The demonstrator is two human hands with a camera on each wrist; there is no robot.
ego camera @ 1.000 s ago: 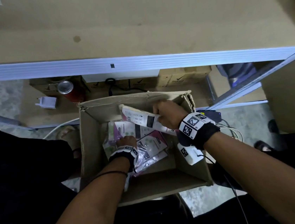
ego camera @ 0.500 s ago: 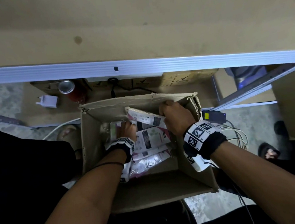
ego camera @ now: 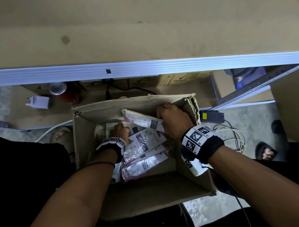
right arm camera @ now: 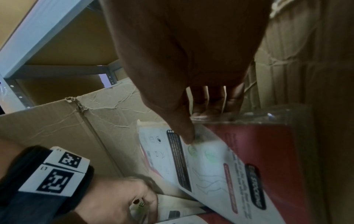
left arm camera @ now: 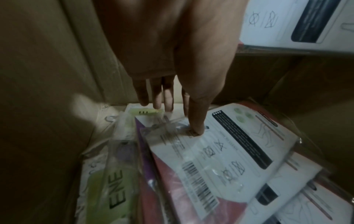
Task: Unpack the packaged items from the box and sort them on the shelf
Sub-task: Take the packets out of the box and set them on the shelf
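An open cardboard box (ego camera: 146,190) stands on the floor below the shelf board (ego camera: 134,21). Several flat white and red packets (ego camera: 145,151) lie stacked in it, with a green packet (left arm camera: 114,178) by the left wall. My right hand (ego camera: 174,121) grips one white and red packet (ego camera: 142,120), thumb on its face and fingers behind, and holds it tilted near the box's far right corner. In the right wrist view the same held packet (right arm camera: 239,166) fills the lower right. My left hand (left arm camera: 184,115) reaches down inside and pinches the top edge of the uppermost stacked packet (left arm camera: 220,148).
The shelf's pale metal front rail (ego camera: 139,67) runs across above the box. Under it stand a red can (ego camera: 66,93), a white charger (ego camera: 39,103) and a brown carton (ego camera: 178,80). A black adapter (ego camera: 210,116) and white cables (ego camera: 231,135) lie right of the box, near a sandalled foot (ego camera: 264,150).
The right hand has carried its packet toward the box's far right corner. The left hand has slid farther along the stack toward the far wall.
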